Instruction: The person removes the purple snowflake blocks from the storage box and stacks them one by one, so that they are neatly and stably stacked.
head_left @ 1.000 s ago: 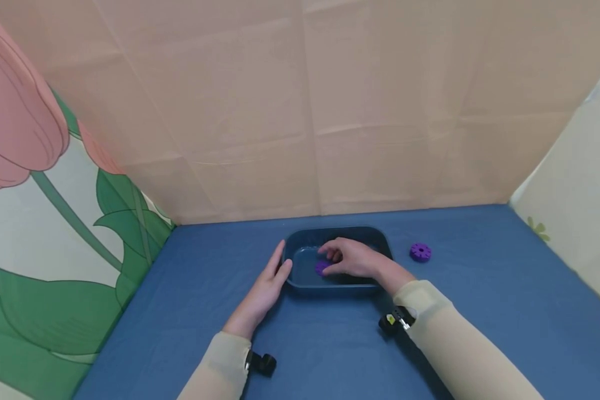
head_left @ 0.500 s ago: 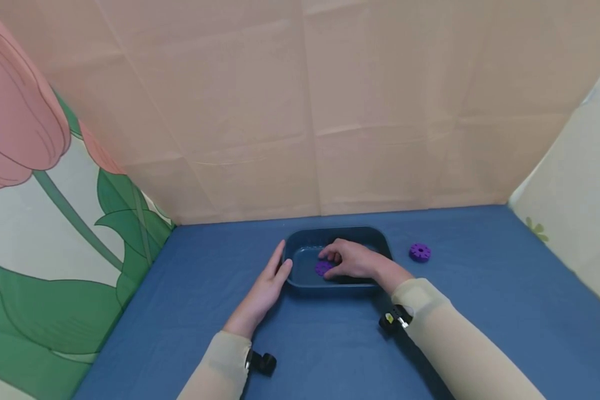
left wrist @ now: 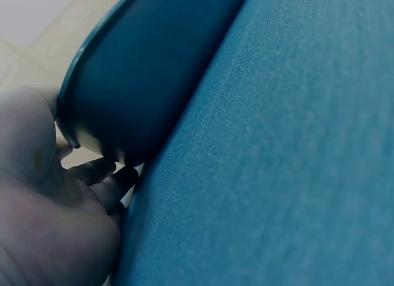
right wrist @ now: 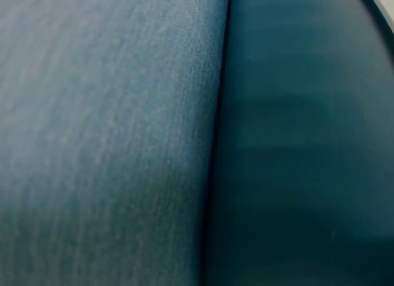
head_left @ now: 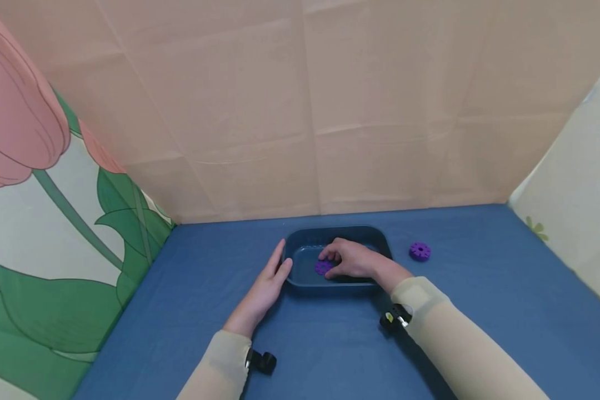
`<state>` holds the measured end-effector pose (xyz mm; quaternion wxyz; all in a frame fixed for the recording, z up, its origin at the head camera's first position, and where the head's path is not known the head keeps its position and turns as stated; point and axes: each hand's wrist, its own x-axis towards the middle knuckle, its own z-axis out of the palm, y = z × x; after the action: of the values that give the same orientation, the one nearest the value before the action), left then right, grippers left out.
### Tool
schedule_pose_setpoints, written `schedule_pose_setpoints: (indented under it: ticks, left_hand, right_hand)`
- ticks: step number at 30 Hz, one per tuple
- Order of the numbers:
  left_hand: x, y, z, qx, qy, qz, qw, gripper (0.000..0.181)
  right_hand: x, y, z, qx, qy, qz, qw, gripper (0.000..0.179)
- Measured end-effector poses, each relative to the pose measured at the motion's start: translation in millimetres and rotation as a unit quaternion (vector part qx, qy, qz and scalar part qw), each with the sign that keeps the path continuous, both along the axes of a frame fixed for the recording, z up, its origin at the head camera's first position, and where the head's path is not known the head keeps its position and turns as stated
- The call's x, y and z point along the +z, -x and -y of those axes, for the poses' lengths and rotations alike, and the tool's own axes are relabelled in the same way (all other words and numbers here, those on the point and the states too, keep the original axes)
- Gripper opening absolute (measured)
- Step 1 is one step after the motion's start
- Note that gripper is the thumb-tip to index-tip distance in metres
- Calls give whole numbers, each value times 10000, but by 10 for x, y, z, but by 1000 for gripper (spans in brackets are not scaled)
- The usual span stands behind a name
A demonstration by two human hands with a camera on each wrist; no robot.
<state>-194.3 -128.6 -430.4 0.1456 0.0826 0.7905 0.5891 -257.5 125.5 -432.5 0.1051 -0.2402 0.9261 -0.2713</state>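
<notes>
A dark blue-green tray (head_left: 340,289) stands on the blue cloth in the head view, its side also filling much of both wrist views. My left hand (head_left: 266,286) rests against the tray's left end, fingers straight along the wall and thumb at the rim. In the left wrist view that hand (left wrist: 55,200) has its fingers low beside the wall. My right hand (head_left: 355,260) reaches into the tray with curled fingers. Its thumb and forefinger are at a flat purple notched disc (head_left: 322,268) low inside the tray. The right wrist view does not show that hand.
A second purple notched disc (head_left: 420,251), with a centre hole, lies on the blue cloth (head_left: 320,344) right of the tray. A beige sheet (head_left: 310,111) rises behind, and patterned panels (head_left: 55,233) stand at both sides.
The right thumb and fingertips have shifted slightly, so more of the purple disc in the tray shows. The left hand and tray stay in place.
</notes>
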Motion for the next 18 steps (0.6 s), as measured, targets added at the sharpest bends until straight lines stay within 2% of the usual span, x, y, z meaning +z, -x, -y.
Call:
schedule_pose_setpoints:
  ticks: [18]
  left_hand:
    - [-15, 2, -10, 96, -15, 2, 10000, 73]
  right_hand:
    - [-24, 25, 2, -21, 94, 99, 9999, 32]
